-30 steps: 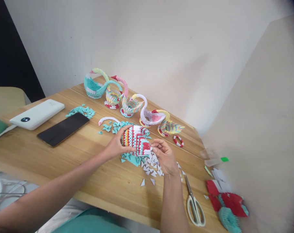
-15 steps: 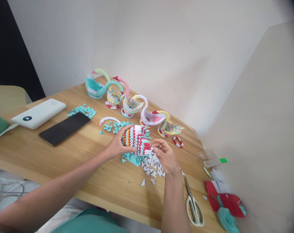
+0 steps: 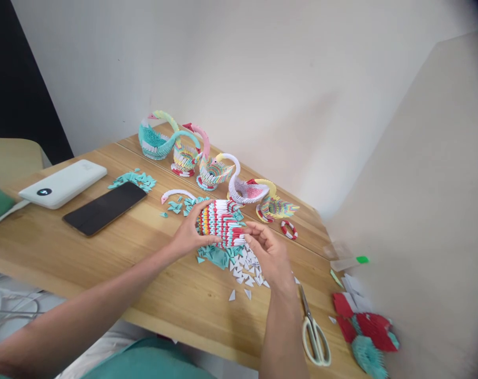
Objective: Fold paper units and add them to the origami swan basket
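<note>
My left hand (image 3: 189,231) is wrapped round the left side of a folded-paper body (image 3: 221,223), built of rows of red, white, light-blue and yellow pieces and held tilted above the table. At its right edge, my right hand (image 3: 268,250) has thumb and forefinger closed on the red and white tips; whether a loose piece is between them is hidden. Under the body lie teal paper triangles (image 3: 219,256) and, beside them, white paper triangles (image 3: 245,268). Just behind it rests a curved white paper neck (image 3: 178,193) with a pink tip.
Several finished paper swans (image 3: 247,189) line the table's back. A red-and-white ring (image 3: 289,230) lies near them. Scissors (image 3: 316,337) lie at right, beside red paper (image 3: 375,331). At left are a phone (image 3: 105,209), a white power bank (image 3: 63,184) and more teal pieces (image 3: 138,180).
The paper body has shifted slightly up and left in both hands. My right fingers have moved in closer against its right edge.
</note>
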{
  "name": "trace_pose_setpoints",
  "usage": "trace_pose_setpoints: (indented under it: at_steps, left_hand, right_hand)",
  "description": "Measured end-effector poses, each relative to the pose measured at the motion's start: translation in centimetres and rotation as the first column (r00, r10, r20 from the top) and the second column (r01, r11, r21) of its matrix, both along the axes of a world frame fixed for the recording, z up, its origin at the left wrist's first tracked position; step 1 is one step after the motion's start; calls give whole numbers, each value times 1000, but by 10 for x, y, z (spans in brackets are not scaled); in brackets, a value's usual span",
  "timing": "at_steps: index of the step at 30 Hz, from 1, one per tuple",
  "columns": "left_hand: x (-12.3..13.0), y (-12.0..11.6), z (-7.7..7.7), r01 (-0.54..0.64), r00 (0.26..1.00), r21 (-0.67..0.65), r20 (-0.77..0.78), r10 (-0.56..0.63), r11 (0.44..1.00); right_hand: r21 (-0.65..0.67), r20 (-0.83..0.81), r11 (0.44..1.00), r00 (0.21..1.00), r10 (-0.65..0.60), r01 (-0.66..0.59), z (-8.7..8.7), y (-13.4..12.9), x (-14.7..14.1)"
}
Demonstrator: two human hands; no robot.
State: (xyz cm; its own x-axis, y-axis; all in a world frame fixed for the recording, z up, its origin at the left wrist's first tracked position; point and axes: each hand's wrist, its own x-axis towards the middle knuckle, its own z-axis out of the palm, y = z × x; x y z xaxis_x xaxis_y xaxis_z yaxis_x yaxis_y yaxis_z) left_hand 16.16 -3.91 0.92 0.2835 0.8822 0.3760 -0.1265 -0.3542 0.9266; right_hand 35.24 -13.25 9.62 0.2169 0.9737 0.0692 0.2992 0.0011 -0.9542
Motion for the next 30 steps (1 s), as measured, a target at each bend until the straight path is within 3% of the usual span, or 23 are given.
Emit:
trace_pose_setpoints:
  at_steps: [6, 15, 19, 24, 30]
  left_hand:
    - [1, 0, 0, -3, 995, -71, 99, 10, 997]
    - [4, -1, -2, -73, 992, -70, 103, 80, 995]
    - [4, -1, -3, -101, 989, -61, 100, 106, 993]
    - [4, -1, -4, -100, 989, -60, 102, 106, 993]
    - [4, -2, -2, -120, 984, -74, 126, 129, 990]
  right_hand:
    - [71, -241, 991, 966, -90, 110, -14, 8, -15]
    - [40, -372, 963, 898, -235, 268, -33, 21, -33]
    - [31, -336, 958, 906, -258, 285, -29, 20, -38]
    - [29, -207, 985, 965, -160, 169, -20, 20, -35]
    - [130, -46, 971, 980, -195, 200, -31, 23, -37]
